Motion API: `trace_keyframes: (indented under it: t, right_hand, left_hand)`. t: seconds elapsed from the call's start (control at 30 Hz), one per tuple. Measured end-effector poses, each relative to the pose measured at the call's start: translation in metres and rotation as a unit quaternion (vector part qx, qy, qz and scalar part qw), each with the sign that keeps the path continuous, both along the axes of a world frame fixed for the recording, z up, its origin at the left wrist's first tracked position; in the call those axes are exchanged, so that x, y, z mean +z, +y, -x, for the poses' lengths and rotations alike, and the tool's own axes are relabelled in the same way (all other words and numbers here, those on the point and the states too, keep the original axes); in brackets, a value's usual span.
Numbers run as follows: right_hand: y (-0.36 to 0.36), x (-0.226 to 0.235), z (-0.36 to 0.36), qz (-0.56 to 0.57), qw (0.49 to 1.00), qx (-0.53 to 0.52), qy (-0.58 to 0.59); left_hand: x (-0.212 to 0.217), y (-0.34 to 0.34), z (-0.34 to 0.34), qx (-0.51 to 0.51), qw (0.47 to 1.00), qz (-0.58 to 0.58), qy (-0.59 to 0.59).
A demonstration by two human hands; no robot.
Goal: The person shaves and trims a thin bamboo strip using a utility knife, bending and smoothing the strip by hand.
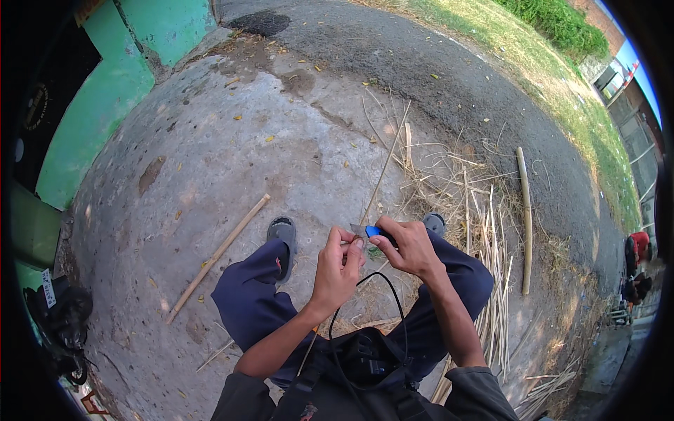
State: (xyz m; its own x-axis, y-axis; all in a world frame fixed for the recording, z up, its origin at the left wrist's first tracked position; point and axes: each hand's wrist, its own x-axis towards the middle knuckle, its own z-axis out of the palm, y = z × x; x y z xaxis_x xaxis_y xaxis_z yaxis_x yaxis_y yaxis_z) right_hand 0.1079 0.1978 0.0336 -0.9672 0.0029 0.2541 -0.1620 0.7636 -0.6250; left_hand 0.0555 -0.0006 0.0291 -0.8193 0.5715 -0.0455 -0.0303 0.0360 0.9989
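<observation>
Black chest bag (pixel 361 365) hanging nearest, white tag (pixel 48 288) lying far left, right hand (pixel 409 247) gripping blue-handled knife (pixel 372 231), left hand (pixel 337 268) pinching thin bamboo strip (pixel 385 168) against blade, hands touching.

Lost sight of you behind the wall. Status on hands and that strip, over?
Left hand pinching thin bamboo strip near its lower end. Right hand gripping blue-handled knife, blade at the strip. Split strips piled right of legs; nothing blocking.

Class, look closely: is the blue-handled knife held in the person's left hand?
No, the right hand grips the blue-handled knife; the left hand pinches a thin strip.
</observation>
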Motion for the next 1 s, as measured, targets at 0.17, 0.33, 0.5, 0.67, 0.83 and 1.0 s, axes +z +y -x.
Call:
trace_keyframes:
  t: [0.17,0.33,0.5,0.67,0.83,1.0]
  right_hand:
    - [-0.0013,-0.0034,0.0016,-0.001,1.000,-0.012,0.021]
    - [-0.0013,-0.0041,-0.0001,-0.005,0.999,-0.019,0.027]
    - [-0.0038,-0.0009,0.0008,-0.012,0.999,-0.034,0.037]
    - [-0.0031,-0.0031,0.0026,-0.015,0.998,-0.038,0.046]
    - [-0.0052,-0.0007,0.0036,-0.022,0.997,-0.054,0.057]
    - [-0.0049,0.0002,0.0058,-0.040,0.994,-0.067,0.070]
  left_hand:
    - [0.0042,-0.0005,-0.0017,0.019,0.998,0.036,0.040]
    - [0.0041,-0.0006,-0.0027,0.020,0.997,0.048,0.064]
    - [0.0009,-0.0017,-0.0027,0.022,0.997,0.051,0.063]
    - [0.0018,-0.0013,-0.0012,0.023,0.996,0.042,0.077]
    - [0.0069,-0.0002,0.0003,0.028,0.995,0.053,0.083]
    - [0.0088,0.0003,0.0002,0.031,0.994,0.056,0.091]
